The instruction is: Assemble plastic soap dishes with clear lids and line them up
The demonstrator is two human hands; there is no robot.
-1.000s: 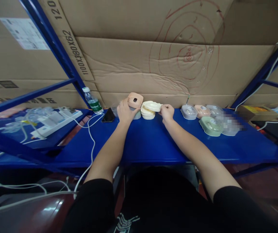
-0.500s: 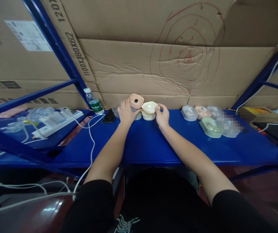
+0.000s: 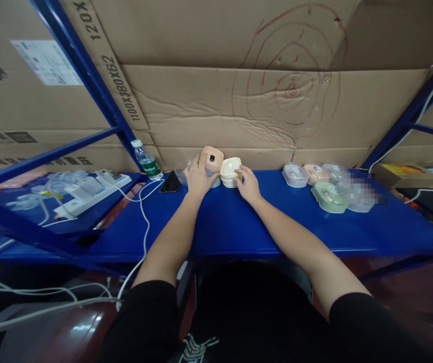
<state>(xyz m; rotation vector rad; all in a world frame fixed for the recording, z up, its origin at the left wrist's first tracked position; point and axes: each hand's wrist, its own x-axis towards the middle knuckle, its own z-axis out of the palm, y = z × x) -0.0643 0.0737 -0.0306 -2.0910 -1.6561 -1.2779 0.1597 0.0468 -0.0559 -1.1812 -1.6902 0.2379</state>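
Observation:
My left hand [image 3: 198, 177] is curved round the near left side of a peach, rounded-square container [image 3: 213, 157] with a small dark square on its face. That container leans back, and a greyish piece partly shows beneath it. Right beside it stands a stack of cream, square-cornered bowls [image 3: 230, 165]. My right hand [image 3: 248, 186] grips the stack's right edge, fingertips at the top bowl's rim. Behind my left fingers, a clear plastic cover [image 3: 181, 173] is partly hidden.
A water bottle [image 3: 148, 164] and a dark phone [image 3: 170, 182] stand left, by a white cable and a power strip [image 3: 93, 195]. To the right are several lidded boxes, including a green one [image 3: 330, 196]. Cardboard [image 3: 201, 101] walls off the back of the blue table [image 3: 235, 227].
My right hand has moved left with a cream bowl, which was tilted above the stack and now sits level on top. My left hand stays on the peach container.

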